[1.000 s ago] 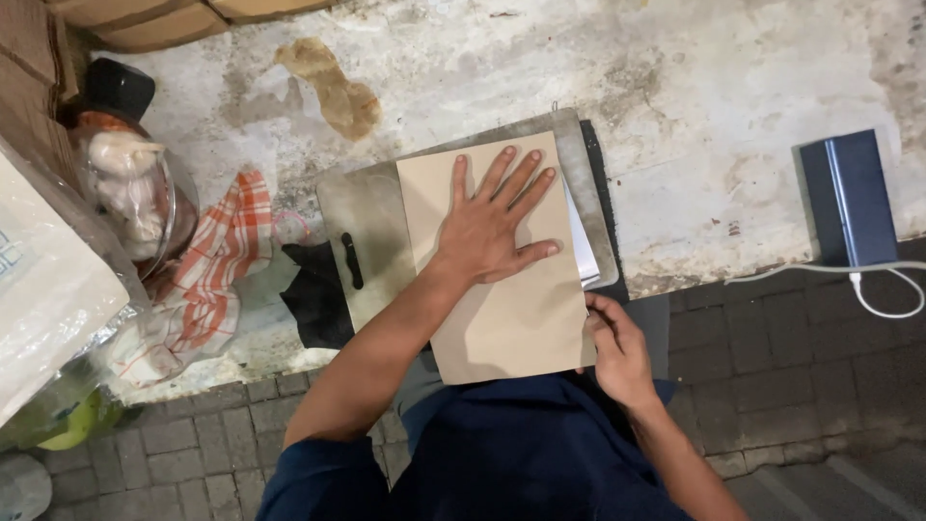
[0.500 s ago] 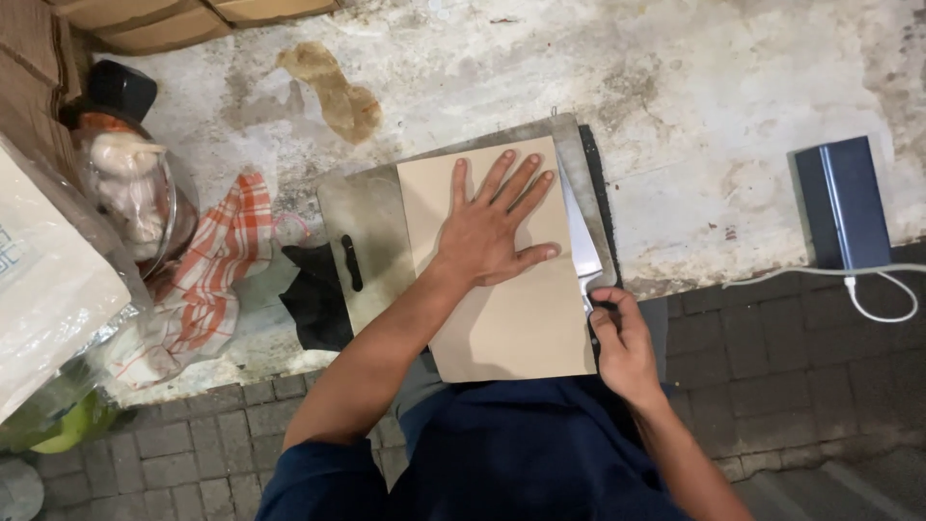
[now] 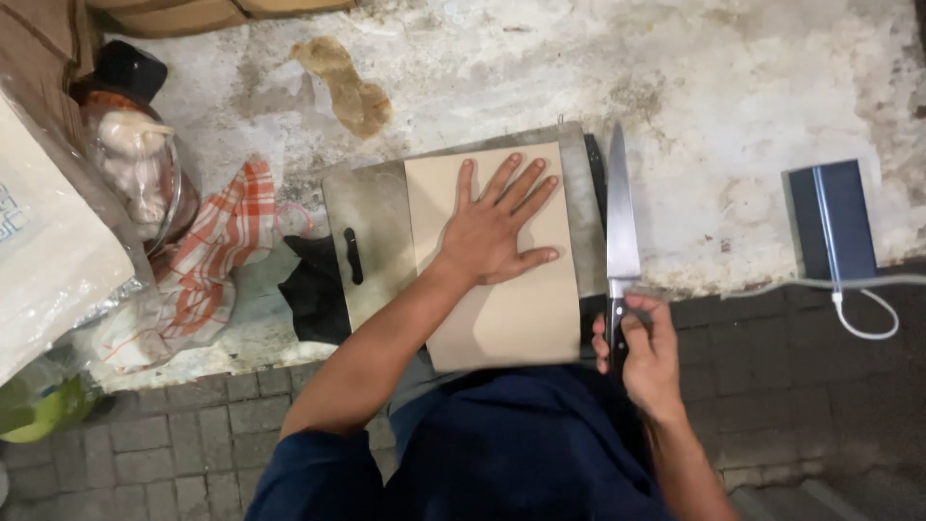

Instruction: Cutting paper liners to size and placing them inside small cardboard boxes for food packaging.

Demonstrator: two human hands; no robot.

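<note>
My left hand [image 3: 497, 227] lies flat with fingers spread on a tan sheet of cardboard [image 3: 502, 309], which rests on a grey cutting board [image 3: 367, 207] with a black handle slot. My right hand [image 3: 641, 347] grips the black handle of a large kitchen knife [image 3: 619, 217]. The blade points away from me, along the board's right edge and beside the cardboard's right side. My dark blue shirt covers the cardboard's near end.
A dark power bank [image 3: 834, 217] with a white cable [image 3: 858, 309] lies at the right. At the left are a red checked cloth [image 3: 217, 256], a black cloth [image 3: 313, 285], a clear jar [image 3: 135, 159] with a black lid, and a plastic-wrapped bundle [image 3: 43, 251]. Paving bricks lie below.
My right hand has taken hold of the knife and brought it out along the board's right edge, blade pointing away. My left hand stays flat on the cardboard.
</note>
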